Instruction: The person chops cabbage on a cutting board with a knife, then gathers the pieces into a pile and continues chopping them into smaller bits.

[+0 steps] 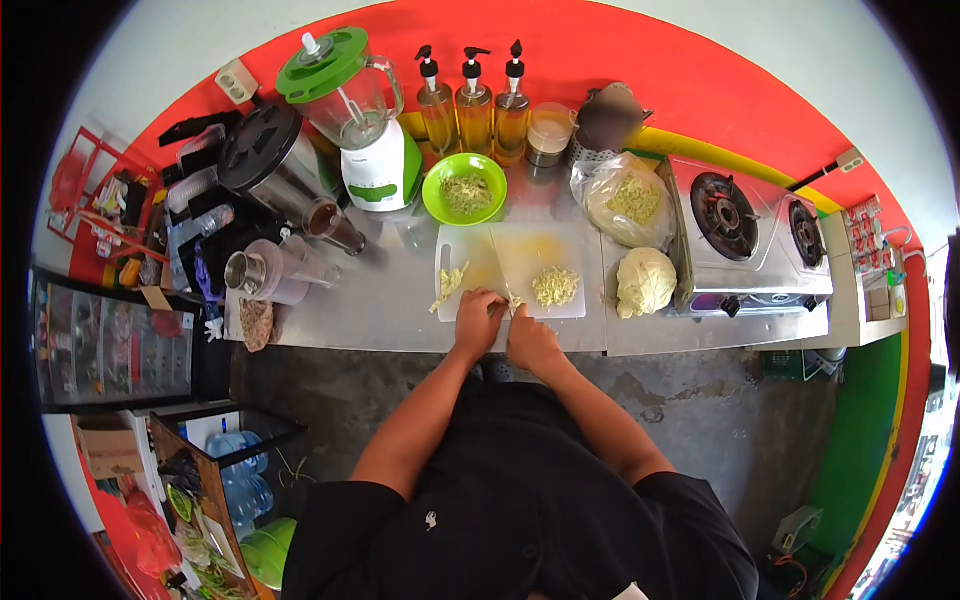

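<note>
You have nothing here that can be read: no word, brand or number comes out clearly. The blender (378, 165) at the back of the tabletop (390, 310) carries a small dark mark on its white and green base, too small to make out. Your black shirt (520, 500) bears a tiny white emblem on the chest, a shape rather than letters. The red and white packets (868, 245) hanging by the wall on your right are printed, but the print is blurred. The water bottles (235, 450) down at your left have labels too small to read.
</note>
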### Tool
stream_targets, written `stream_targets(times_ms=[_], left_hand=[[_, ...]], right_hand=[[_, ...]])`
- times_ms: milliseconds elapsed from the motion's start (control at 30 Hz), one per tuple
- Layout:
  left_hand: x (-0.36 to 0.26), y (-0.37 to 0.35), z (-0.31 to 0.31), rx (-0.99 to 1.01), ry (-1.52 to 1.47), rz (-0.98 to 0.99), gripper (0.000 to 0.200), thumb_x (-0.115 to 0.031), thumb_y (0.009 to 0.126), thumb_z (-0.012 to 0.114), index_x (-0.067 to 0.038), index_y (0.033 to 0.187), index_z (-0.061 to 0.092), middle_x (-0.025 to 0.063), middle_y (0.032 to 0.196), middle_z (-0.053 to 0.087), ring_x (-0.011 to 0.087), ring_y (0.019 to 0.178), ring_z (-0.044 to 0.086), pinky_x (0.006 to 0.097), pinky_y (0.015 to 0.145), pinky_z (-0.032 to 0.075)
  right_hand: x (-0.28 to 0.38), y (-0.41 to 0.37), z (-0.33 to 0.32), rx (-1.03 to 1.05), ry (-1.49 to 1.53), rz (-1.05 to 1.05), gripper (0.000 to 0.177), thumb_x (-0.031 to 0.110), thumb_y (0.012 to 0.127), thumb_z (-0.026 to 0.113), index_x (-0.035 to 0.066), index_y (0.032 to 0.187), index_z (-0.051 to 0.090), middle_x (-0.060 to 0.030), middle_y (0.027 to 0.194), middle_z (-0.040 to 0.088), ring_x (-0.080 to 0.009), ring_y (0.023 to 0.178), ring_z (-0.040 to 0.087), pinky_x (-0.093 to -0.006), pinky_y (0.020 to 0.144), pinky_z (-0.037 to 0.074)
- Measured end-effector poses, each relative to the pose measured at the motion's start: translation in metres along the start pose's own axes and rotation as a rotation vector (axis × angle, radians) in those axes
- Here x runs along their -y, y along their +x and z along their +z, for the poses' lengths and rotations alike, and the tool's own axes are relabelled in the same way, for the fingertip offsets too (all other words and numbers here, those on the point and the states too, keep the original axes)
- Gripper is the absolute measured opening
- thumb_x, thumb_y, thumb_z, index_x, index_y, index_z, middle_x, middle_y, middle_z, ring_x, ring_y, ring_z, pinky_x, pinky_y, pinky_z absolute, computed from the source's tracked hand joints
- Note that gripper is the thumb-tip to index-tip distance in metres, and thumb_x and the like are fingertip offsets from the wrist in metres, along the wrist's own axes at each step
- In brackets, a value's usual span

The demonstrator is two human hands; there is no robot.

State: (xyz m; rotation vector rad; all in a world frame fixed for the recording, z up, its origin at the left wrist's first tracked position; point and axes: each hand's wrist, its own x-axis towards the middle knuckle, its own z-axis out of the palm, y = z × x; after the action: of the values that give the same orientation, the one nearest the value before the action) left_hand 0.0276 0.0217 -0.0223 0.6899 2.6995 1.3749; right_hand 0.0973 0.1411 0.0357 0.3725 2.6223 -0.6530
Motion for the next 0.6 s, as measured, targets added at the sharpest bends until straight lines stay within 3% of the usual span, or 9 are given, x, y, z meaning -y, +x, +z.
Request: stream_targets(times_ms=[67, 400, 500, 600], left_hand=[[-0.001, 0.001, -0.001, 0.015, 0.004, -0.015, 0.008, -0.010, 0.082, 0.073, -0.005, 0.086, 0.069, 0.0103, 0.090, 0.065, 0.0342, 0.094, 0.057, 0.0431, 0.082, 0.047], [-0.001, 0.003, -0.006, 0.070, -0.037, -0.020, 0.011, -0.013, 0.082, 0.072, -0.006, 0.090, 0.069, 0.0115, 0.092, 0.065, 0.0342, 0.094, 0.057, 0.0434, 0.082, 0.047], [-0.003, 0.001, -0.006, 0.053, 0.006, 0.009, 0.010, -0.012, 0.084, 0.070, -0.006, 0.092, 0.070, 0.0114, 0.094, 0.064, 0.0348, 0.095, 0.056, 0.0440, 0.082, 0.047], [-0.007, 0.000, -0.011, 0.041, 0.022, 0.063, 0.010, -0.012, 0.087, 0.067, -0.006, 0.094, 0.070, 0.0114, 0.095, 0.064, 0.0356, 0.096, 0.056, 0.0448, 0.083, 0.047]], right_hand=[[0.004, -0.004, -0.007, 0.087, 0.011, 0.030, 0.048, 0.011, 0.088, 0.058, -0.012, 0.126, 0.039, -0.0359, 0.104, 0.066, -0.0482, 0.100, 0.067, -0.0544, 0.089, 0.054], [-0.006, 0.006, 0.002, 0.047, -0.019, 0.001, 0.049, 0.014, 0.090, 0.058, -0.012, 0.126, 0.037, -0.0357, 0.104, 0.066, -0.0489, 0.098, 0.067, -0.0549, 0.088, 0.053], [0.000, -0.005, 0.006, 0.122, -0.016, 0.045, 0.047, 0.014, 0.091, 0.058, -0.011, 0.124, 0.038, -0.0350, 0.105, 0.066, -0.0485, 0.099, 0.067, -0.0548, 0.089, 0.053], [0.007, -0.003, 0.000, 0.052, -0.030, 0.072, 0.039, 0.009, 0.091, 0.053, -0.008, 0.124, 0.039, -0.0337, 0.107, 0.067, -0.0458, 0.103, 0.068, -0.0515, 0.091, 0.053]])
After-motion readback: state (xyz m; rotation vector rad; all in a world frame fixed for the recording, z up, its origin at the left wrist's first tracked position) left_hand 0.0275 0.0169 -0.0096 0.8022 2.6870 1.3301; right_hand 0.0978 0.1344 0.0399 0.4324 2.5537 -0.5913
